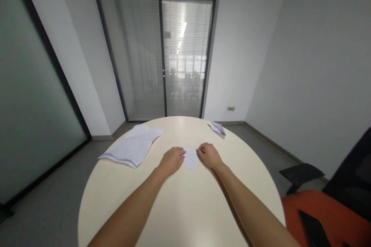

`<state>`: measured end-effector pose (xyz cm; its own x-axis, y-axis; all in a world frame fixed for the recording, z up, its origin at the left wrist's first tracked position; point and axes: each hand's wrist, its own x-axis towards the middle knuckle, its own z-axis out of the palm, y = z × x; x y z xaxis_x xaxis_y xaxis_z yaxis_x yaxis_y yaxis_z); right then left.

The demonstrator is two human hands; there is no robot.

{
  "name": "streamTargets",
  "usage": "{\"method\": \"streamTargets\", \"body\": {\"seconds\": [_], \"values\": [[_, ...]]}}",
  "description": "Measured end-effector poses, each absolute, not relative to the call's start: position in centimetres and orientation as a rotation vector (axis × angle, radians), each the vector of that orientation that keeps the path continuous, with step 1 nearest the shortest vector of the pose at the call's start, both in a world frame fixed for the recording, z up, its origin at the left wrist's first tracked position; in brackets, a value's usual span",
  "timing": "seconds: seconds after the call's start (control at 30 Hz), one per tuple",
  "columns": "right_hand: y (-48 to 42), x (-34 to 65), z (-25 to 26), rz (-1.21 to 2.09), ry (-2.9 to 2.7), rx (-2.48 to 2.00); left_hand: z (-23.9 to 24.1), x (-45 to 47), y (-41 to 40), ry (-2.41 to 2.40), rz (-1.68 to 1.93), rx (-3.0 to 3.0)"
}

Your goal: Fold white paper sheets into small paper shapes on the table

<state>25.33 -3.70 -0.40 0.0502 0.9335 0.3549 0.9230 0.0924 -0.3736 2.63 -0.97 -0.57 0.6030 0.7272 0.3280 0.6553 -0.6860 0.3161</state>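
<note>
A small folded piece of white paper (190, 159) lies on the round cream table (179, 204), between my hands. My left hand (171, 160) rests with curled fingers pressed on the paper's left edge. My right hand (208, 154) pinches the paper's upper right corner with closed fingers. Both forearms stretch across the table towards it.
A stack of loose white sheets (131, 146) lies at the table's far left. A small folded paper shape (217, 127) sits at the far right edge. An orange and black chair (327, 208) stands at the right. Glass doors with blinds (162, 58) are behind the table.
</note>
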Motion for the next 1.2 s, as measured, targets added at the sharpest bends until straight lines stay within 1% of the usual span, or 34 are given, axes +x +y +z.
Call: {"method": "streamTargets", "body": {"seconds": [0.17, 0.37, 0.63, 0.9, 1.2], "values": [[-3.6, 25.4, -0.8, -0.027, -1.788, -1.915, -0.6, 2.7, -0.9, 1.161, 0.666, 2.645], [-3.2, 25.8, -1.1, -0.001, -1.775, -1.902, -0.8, 2.7, -0.8, 1.173, 0.677, 2.637], [-3.1, 25.7, -1.0, 0.239, -1.632, -1.811, -0.7, 2.5, -0.9, 1.146, 0.692, 2.582], [-2.6, 26.3, -1.7, 0.404, -1.548, -1.702, -0.9, 2.5, -0.9, 1.086, 0.730, 2.588], [-2.2, 27.4, -2.3, 0.398, -1.470, -1.724, -0.8, 2.2, -1.0, 0.925, 0.658, 2.668]]}}
